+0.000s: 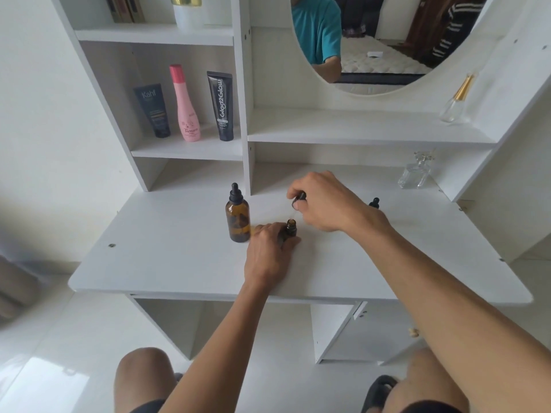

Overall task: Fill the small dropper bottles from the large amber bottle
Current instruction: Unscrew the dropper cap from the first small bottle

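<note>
The left hand covers most of the small bottle; only its open neck and shoulder show. The right hand hides most of the dropper cap, and its glass tip is too thin to make out. A second small bottle shows only its top behind the right wrist. Books are cut off by the top edge.
</note>
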Motion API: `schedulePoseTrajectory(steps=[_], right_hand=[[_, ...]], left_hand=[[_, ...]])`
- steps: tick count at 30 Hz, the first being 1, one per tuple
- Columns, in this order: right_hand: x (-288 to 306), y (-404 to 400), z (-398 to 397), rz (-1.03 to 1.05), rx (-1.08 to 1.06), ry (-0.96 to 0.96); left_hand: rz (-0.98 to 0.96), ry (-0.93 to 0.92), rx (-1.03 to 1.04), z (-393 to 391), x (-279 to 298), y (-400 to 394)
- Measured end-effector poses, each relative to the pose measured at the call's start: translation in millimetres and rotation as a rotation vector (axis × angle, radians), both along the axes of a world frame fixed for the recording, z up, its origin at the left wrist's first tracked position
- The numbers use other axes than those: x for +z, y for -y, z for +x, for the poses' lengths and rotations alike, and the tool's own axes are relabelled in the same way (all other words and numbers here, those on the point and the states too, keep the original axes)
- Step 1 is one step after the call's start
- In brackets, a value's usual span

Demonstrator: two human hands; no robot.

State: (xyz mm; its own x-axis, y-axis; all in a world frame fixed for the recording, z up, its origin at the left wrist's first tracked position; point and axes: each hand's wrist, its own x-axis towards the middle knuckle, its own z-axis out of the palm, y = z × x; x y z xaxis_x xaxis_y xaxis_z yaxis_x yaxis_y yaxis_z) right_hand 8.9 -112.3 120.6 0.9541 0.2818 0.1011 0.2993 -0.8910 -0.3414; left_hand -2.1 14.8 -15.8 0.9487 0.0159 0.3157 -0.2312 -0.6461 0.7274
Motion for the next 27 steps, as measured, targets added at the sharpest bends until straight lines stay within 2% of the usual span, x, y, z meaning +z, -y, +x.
schedulePoseTrajectory(steps=[5,17,27], right_hand=[[-3,22,-6,0.136,-0.107,0.106],[-115,34,-20,0.421,-0.329,0.158],[-130,33,-15,0.435,-0.407,0.223]], left_hand=[[0.025,0.004,0.008,0,0,1],[0.045,0.023,0.015,2,-2,1],[0.049,0.055,0.014,2,-3,1]])
